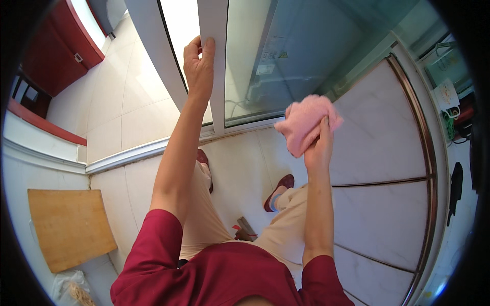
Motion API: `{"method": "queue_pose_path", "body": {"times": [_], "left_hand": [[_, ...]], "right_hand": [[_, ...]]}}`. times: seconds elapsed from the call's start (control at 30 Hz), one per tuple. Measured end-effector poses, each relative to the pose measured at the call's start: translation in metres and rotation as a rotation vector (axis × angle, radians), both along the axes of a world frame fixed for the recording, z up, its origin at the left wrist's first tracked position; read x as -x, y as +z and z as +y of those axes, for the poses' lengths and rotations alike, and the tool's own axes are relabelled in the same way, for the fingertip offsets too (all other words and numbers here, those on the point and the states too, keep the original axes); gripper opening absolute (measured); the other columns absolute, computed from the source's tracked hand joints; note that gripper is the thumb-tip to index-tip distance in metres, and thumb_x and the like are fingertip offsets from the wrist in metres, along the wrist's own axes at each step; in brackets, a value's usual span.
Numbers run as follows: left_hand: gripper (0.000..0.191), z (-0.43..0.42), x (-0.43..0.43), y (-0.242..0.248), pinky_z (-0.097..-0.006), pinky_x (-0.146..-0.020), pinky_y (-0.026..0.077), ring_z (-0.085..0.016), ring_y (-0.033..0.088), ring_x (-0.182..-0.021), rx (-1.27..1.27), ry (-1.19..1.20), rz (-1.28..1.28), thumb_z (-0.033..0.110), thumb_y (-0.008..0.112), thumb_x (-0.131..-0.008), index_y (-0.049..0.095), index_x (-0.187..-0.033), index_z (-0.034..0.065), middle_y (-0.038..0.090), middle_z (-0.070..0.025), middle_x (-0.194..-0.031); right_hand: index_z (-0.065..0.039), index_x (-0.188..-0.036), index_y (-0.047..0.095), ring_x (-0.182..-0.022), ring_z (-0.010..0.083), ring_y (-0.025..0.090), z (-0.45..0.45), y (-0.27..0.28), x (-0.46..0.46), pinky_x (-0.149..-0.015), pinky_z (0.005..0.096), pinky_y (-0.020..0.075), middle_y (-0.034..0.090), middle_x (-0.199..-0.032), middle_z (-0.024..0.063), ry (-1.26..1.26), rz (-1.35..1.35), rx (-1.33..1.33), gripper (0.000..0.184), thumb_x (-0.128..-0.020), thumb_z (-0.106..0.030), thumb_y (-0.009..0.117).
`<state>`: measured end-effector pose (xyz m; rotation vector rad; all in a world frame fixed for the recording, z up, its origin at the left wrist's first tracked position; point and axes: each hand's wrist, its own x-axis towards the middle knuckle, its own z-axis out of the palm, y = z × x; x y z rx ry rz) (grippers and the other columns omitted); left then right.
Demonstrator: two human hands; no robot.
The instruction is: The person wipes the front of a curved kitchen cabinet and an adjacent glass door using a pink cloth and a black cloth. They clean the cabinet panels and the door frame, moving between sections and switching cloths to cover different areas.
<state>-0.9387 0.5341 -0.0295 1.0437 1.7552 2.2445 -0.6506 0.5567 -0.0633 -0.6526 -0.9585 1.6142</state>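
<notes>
My left hand [200, 67] grips the white frame [215, 23] of a sliding glass door, thumb on its face and fingers curled round its edge. In my right hand [319, 147] is a bunched pink fluffy cloth [308, 120], pinched between thumb and fingers. The cloth is in front of the lower part of the glass panel [264, 76], near the panel's bottom rail; whether it touches the glass I cannot tell. Behind the glass a large panel bearing writing and a yellow warning sign shows.
A metal floor track [130, 156] crosses the doorway at the left. A wooden board [71, 229] leans by the left wall, with a plastic bag [72, 288] below it. White cabinet fronts [383, 214] stand at the right; a white mug [446, 95] is on the counter above. Between my feet lies a wooden object.
</notes>
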Motion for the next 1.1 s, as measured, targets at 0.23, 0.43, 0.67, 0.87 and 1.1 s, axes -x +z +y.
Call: {"method": "queue_pose_path", "body": {"times": [0.23, 0.43, 0.67, 0.87, 1.1], "left_hand": [[0.037, -0.001, 0.007, -0.002, -0.0206, -0.078, 0.040, -0.007, 0.050, -0.086, -0.064, -0.047, 0.048, 0.033, 0.058, -0.093, 0.058, -0.111, 0.0008, 0.058, -0.0009, -0.094], [0.032, 0.004, 0.003, -0.003, -0.0198, -0.074, 0.039, -0.005, 0.047, -0.082, -0.044, 0.019, 0.072, 0.033, 0.054, -0.095, 0.058, -0.102, 0.0023, 0.056, 0.0019, -0.089], [0.028, 0.011, -0.002, -0.002, -0.0194, -0.070, 0.036, -0.004, 0.043, -0.077, -0.110, -0.011, 0.001, 0.033, 0.049, -0.098, 0.056, -0.094, 0.0060, 0.053, 0.0042, -0.083], [0.028, 0.011, -0.005, 0.000, -0.0205, -0.074, 0.037, -0.005, 0.045, -0.080, -0.139, -0.044, -0.076, 0.033, 0.051, -0.097, 0.057, -0.097, 0.0054, 0.055, 0.0033, -0.085], [0.031, 0.012, -0.003, -0.003, -0.0210, -0.077, 0.038, -0.006, 0.049, -0.085, -0.171, -0.062, -0.111, 0.034, 0.055, -0.094, 0.058, -0.103, 0.0040, 0.057, 0.0020, -0.090]], "right_hand": [[0.000, -0.113, 0.056, -0.099, 0.0111, 0.051, 0.035, 0.070, 0.120, -0.088, 0.0250, 0.0404, 0.055, -0.105, 0.0037, -0.377, -0.227, -0.639, 0.025, -0.094, -0.015, 0.052], [-0.006, -0.111, 0.061, -0.092, 0.0307, 0.058, 0.055, 0.057, 0.193, -0.078, 0.0359, 0.0481, 0.057, -0.101, 0.0158, -0.534, -0.394, -1.172, 0.033, -0.078, -0.008, 0.061], [-0.009, -0.101, 0.067, -0.078, 0.0297, 0.063, 0.047, 0.000, 0.206, -0.066, 0.0354, 0.0522, 0.062, -0.091, 0.0112, -0.596, -0.532, -1.143, 0.029, -0.072, -0.007, 0.064], [-0.008, -0.098, 0.067, -0.079, 0.0302, 0.062, 0.052, -0.032, 0.202, -0.067, 0.0357, 0.0507, 0.062, -0.090, 0.0110, -0.596, -0.519, -1.157, 0.030, -0.070, 0.000, 0.062], [-0.005, -0.098, 0.064, -0.077, 0.0309, 0.058, 0.039, 0.009, 0.215, -0.067, 0.0358, 0.0485, 0.058, -0.085, 0.0116, -0.602, -0.397, -1.006, 0.030, -0.070, 0.003, 0.061]]}}
